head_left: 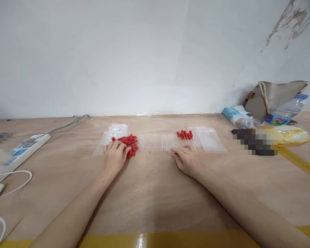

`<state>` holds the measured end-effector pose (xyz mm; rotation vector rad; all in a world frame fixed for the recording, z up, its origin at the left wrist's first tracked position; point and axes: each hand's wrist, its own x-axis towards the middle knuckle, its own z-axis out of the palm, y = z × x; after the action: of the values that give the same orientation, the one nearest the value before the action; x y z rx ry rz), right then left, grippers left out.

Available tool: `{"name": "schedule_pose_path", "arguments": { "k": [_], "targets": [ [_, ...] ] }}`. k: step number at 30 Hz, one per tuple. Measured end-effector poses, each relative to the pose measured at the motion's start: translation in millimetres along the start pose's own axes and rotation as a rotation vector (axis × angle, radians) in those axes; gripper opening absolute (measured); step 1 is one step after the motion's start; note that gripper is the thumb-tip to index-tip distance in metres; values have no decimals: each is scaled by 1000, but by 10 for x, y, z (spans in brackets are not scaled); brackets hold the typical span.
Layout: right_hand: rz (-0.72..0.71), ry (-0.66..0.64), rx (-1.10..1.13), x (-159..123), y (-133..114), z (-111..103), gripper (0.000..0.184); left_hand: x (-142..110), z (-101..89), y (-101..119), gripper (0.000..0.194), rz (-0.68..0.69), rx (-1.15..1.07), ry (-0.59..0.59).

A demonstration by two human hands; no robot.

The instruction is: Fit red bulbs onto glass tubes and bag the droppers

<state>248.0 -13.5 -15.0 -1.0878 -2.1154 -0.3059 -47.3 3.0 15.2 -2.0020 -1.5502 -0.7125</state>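
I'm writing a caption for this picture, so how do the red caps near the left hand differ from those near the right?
The left caps lie in a jumbled pile, while the right caps sit close together at the ends of clear tubes. The left caps form the larger group, the right caps the smaller. Both are red.

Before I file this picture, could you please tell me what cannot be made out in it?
In the head view:
Whether the left hand grips a red cap: hidden by the hand itself.
How many tubes the right hand holds: it covers their ends.
Power strip, near end: cut off by the left edge.
Dark item at right: blurred by pixelation.
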Motion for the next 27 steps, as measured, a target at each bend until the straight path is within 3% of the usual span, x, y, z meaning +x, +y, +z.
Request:
{"name": "schedule_pose_path", "arguments": {
  "k": [7, 11, 13, 16, 19, 27],
  "targets": [
    [8, -41, 2, 15, -23, -31, 22, 30, -32, 10, 21, -14, -164, 75],
    [16, -51, 8, 5, -9, -24, 23, 5, -85, 189, 13, 6, -445, 93],
    [16, -61, 26, 5, -11, -29, 23, -37, -78, 347, 9, -40, -621, 46],
    [16, -71, 67, 16, -36, -44, 21, -115, -28, 590, 9, -156, -848, -119],
    [11, -70, 96, 28, -78, -50, 20, -166, 18, 743, 13, -171, -959, -245],
    [-19, -95, 122, 32, -157, -18, 19, -159, -6, 760, 17, -23, -908, -270]
  ]
}}
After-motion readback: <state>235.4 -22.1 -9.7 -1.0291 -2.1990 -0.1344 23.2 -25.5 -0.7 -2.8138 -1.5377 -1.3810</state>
